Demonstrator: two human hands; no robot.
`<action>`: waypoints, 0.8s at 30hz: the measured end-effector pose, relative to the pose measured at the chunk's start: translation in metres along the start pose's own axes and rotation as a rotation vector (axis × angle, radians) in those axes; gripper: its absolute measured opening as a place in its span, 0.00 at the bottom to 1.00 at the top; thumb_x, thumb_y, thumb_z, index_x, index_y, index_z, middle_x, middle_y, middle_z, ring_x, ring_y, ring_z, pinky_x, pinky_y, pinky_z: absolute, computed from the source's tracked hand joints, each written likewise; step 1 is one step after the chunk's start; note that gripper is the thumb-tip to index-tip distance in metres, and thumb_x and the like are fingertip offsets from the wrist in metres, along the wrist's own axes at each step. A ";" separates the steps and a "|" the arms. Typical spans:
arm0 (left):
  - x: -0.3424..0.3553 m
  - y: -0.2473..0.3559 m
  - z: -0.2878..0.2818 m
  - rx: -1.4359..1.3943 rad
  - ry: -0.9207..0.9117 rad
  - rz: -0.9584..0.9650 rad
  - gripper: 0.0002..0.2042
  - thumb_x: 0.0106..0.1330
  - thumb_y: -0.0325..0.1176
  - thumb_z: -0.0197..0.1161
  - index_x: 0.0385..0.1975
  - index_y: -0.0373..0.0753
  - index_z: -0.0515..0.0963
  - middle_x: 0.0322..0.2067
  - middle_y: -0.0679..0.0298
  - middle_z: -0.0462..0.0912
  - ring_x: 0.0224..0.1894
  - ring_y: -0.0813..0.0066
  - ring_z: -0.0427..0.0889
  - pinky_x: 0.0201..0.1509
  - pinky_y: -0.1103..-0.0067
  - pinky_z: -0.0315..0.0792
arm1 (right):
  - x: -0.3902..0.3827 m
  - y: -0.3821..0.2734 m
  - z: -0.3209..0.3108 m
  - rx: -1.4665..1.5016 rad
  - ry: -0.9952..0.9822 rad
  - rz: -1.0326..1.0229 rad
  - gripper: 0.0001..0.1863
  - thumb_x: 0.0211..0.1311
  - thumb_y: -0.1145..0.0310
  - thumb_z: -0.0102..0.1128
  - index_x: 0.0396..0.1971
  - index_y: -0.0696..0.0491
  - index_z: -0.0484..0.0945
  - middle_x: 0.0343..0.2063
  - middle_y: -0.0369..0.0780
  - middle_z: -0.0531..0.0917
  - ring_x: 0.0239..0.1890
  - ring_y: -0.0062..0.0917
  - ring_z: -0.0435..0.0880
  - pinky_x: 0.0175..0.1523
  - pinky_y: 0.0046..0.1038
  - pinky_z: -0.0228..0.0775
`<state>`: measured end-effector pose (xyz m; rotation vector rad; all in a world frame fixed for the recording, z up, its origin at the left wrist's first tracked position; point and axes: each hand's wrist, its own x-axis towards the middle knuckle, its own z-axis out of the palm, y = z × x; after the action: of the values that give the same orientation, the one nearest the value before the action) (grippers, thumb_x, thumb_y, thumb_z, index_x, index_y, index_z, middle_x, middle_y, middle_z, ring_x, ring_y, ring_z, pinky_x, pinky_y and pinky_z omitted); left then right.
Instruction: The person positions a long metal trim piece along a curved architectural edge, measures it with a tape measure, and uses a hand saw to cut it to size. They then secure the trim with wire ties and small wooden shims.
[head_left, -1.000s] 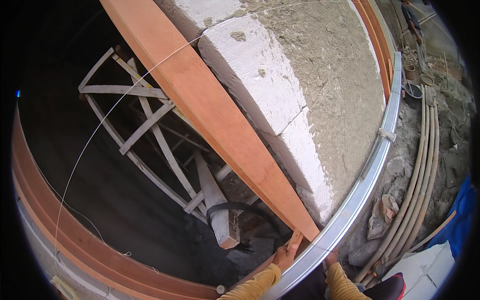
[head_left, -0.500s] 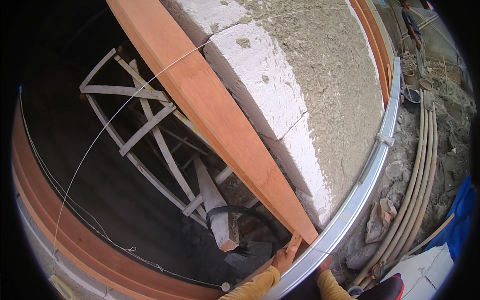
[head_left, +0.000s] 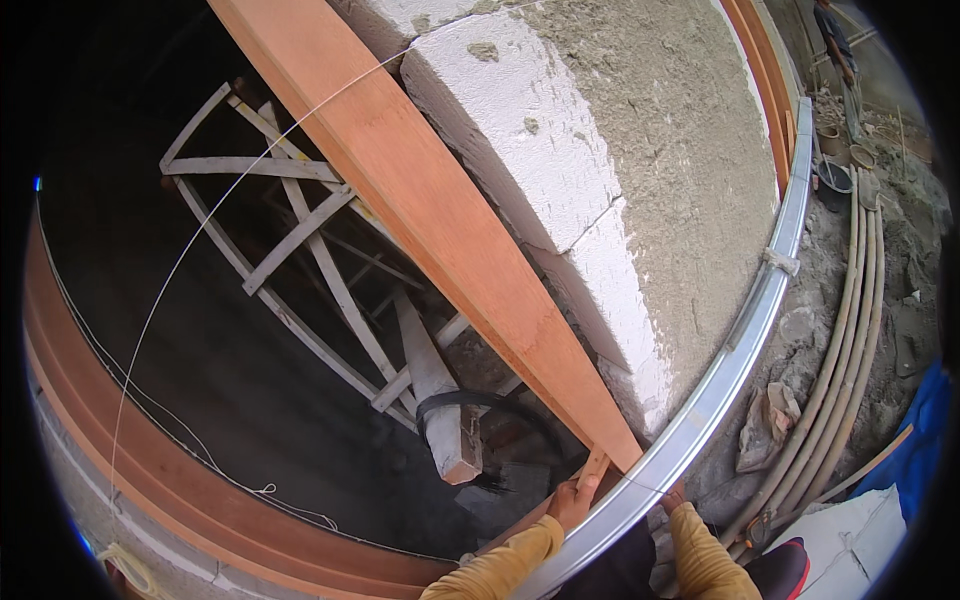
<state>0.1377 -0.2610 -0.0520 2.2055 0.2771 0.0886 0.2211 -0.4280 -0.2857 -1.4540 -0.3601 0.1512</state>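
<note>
My left hand (head_left: 572,503) is closed around a small wooden strip (head_left: 596,466) at the lower end of a reddish-brown timber frame (head_left: 460,235). A long silvery metal bar (head_left: 690,425) crosses just past that end, against the face of the wall, between my two hands. Beyond the bar, my right hand (head_left: 674,498) is close to its outer edge, its fingers bunched. A thin dark line runs over the bar towards those fingers; whether they grip it is too small to tell.
White blocks (head_left: 510,130) with rough grey render (head_left: 690,130) adjoin the timber. A pale string (head_left: 175,265) spans the dark opening, where a white wooden trestle (head_left: 300,240) stands. Right are long poles (head_left: 850,340), a black bucket (head_left: 833,180), blue sheeting (head_left: 925,420) and another person (head_left: 838,60).
My right hand has come up and right, and more of it shows beside the bar. My left hand stays on the wooden strip, slightly higher. The whole view has shifted a little.
</note>
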 end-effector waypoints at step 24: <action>0.030 0.000 0.015 -0.008 -0.125 0.032 0.31 0.62 0.58 0.47 0.30 0.26 0.75 0.22 0.44 0.76 0.30 0.58 0.79 0.36 0.67 0.69 | 0.029 0.030 -0.024 -0.031 0.080 0.257 0.18 0.60 0.58 0.51 0.44 0.55 0.76 0.39 0.44 0.81 0.43 0.32 0.79 0.46 0.31 0.69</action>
<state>0.1698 -0.2657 -0.0626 2.1972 0.1717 -0.0299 0.2597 -0.4379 -0.3132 -1.5288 -0.1100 0.2946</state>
